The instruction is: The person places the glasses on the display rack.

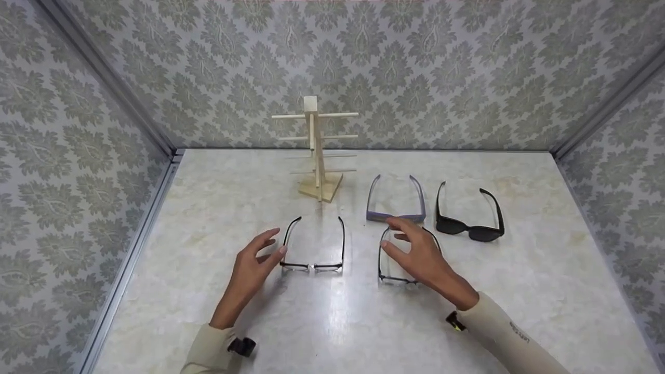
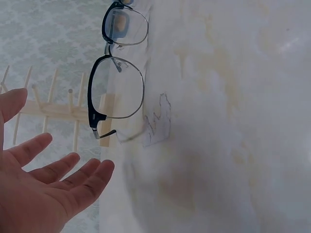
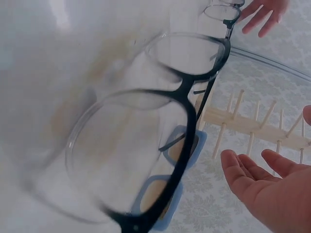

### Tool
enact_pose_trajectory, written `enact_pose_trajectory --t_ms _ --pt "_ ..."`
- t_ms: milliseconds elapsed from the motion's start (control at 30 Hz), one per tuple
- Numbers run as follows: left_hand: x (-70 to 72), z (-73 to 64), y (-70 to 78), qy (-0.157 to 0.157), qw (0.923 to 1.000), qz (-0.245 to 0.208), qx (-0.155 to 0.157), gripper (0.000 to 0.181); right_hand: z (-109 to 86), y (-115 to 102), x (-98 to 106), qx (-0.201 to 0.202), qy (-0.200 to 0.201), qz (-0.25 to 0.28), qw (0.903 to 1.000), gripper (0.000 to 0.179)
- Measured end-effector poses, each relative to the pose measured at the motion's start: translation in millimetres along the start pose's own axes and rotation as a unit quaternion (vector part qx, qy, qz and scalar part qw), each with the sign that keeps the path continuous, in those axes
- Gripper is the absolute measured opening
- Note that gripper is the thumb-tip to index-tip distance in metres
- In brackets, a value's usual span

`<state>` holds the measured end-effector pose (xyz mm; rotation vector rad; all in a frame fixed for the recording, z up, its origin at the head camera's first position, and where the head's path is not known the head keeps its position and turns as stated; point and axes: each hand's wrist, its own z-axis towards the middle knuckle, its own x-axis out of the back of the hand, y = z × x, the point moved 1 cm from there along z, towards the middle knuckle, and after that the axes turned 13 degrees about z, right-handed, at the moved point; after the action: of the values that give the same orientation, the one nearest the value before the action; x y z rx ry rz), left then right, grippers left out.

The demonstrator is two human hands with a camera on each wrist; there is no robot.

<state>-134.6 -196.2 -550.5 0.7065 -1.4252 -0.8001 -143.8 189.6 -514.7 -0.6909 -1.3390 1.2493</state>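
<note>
My left hand, fingers loosely spread and nothing held, hovers beside the left temple of a pair of half-rim glasses. In the left wrist view those glasses show a dark upper rim and thin metal lower rim, just beyond the fingers. My right hand hangs over a second pair of clear-lens glasses, covering part of the right temple. The right wrist view shows this pair's dark rim close up, with the relaxed fingers apart from it. Both pairs stand with temples unfolded.
Behind the right hand sit blue-purple framed glasses, with black sunglasses to their right. A wooden rack with several pegs stands at the back on the table. Patterned panels enclose the back and sides.
</note>
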Motion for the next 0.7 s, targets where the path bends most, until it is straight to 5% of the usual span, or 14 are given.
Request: enact_pose_trajectory --t_ms 700 --pt "-9.0 -9.4 -10.0 -0.026 0.9989 -0.027 0.029 0.051 3.6 4 -48 -0.023 -0.034 0.072 0.9966 0.054"
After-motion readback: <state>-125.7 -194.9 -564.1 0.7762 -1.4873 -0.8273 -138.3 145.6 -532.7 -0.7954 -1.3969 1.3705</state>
